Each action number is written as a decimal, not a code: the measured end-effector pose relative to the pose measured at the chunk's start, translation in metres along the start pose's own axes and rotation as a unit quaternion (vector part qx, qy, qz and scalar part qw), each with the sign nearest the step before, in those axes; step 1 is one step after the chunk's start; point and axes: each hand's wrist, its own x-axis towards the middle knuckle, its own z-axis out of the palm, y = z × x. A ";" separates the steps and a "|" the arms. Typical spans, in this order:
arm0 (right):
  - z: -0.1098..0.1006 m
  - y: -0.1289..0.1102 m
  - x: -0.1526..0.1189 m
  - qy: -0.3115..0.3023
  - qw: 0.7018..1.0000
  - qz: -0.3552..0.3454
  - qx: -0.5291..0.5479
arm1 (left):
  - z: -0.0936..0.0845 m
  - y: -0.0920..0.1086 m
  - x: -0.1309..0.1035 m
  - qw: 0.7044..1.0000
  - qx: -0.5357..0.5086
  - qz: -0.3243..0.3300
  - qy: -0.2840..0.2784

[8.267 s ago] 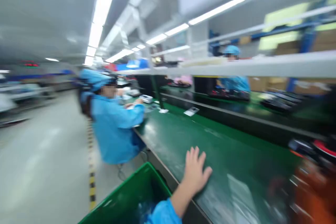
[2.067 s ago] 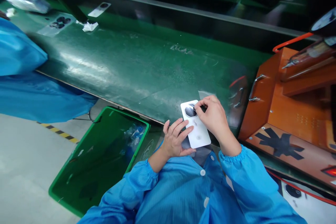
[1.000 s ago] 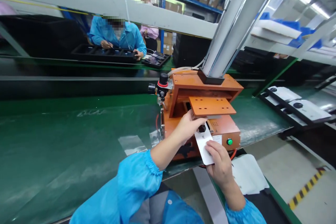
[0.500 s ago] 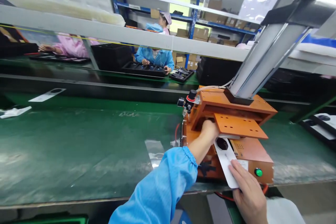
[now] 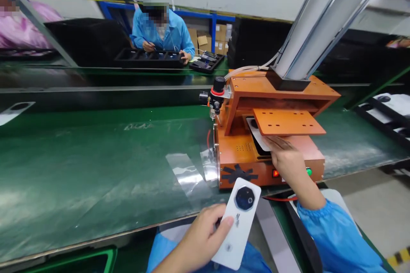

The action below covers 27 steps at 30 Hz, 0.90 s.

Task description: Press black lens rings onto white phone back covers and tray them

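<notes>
My left hand (image 5: 205,234) is closed on a white phone back cover (image 5: 235,239) with a round dark camera ring, held tilted in front of the bench edge. My right hand (image 5: 286,158) reaches under the orange plate (image 5: 288,123) of a press (image 5: 320,164). Its fingers are over the near end of a second white phone back cover (image 5: 262,140), and its thumb is by the edge. That cover lies over the dark recess of the press bed, its right side partly hidden by plate and fingers.
Clear plastic strips (image 5: 185,172) lie left of the press on the green bench (image 5: 96,170). Another white cover (image 5: 14,113) is at far left. Trays of covers (image 5: 387,115) stand at right. Across the bench, a person in blue (image 5: 163,30) works over a black tray (image 5: 153,59).
My left hand has drawn back from inside the press and now has a cover in front of the bench. My right hand has moved forward into the press with its cover. The view has shifted.
</notes>
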 end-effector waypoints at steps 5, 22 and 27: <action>-0.009 0.000 0.015 -0.059 0.998 0.004 -0.025 | 0.005 -0.016 -0.017 0.996 0.055 0.044 0.049; -0.027 0.009 0.016 -0.198 0.976 0.021 0.086 | 0.024 -0.017 0.010 0.953 0.210 0.211 0.063; -0.026 -0.016 -0.029 -0.054 0.989 0.098 0.095 | 0.030 -0.018 0.029 0.901 0.345 0.251 0.081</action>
